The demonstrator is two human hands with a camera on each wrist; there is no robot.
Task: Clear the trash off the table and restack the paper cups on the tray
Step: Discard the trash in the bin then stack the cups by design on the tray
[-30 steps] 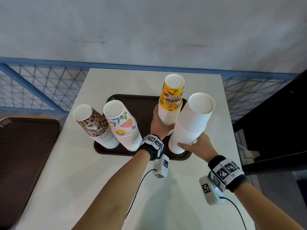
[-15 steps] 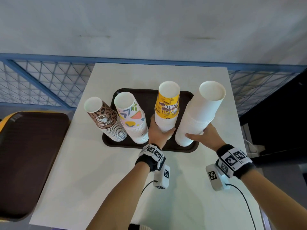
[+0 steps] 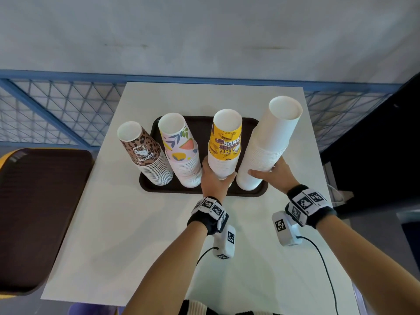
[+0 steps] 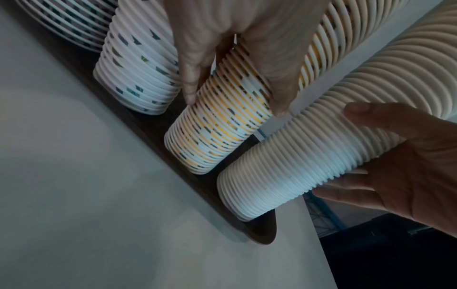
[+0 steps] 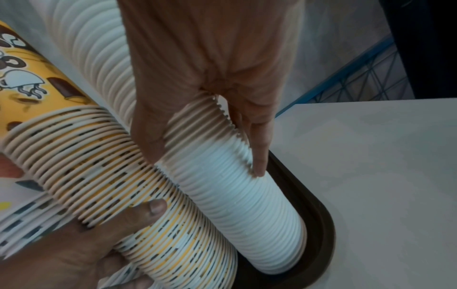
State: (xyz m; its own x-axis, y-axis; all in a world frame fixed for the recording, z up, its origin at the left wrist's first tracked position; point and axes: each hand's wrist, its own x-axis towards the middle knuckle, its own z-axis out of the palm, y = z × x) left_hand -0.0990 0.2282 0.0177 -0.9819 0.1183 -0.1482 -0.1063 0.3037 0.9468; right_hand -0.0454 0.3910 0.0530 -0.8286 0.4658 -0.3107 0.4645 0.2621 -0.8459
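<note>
We note two bare forearms, no sleeves reaching the wrists. Our left hand point(image 3: 214, 180) carries a black fabric wrist strap point(image 3: 208, 220) topped with white square blocks printed with black fiducial markers. Beneath it hangs a white rectangular plastic camera housing point(image 3: 225, 245), marked with the same black-and-white codes, from which a thin black cable point(image 3: 204, 253) runs. Our right hand point(image 3: 276, 176) wears a matching black strap with white marker blocks point(image 3: 306, 204), a white housing point(image 3: 285, 228) and its own black cable point(image 3: 322, 267). At the lower frame edge, a garment hem point(image 3: 197, 309) striped cream and black shows.
</note>
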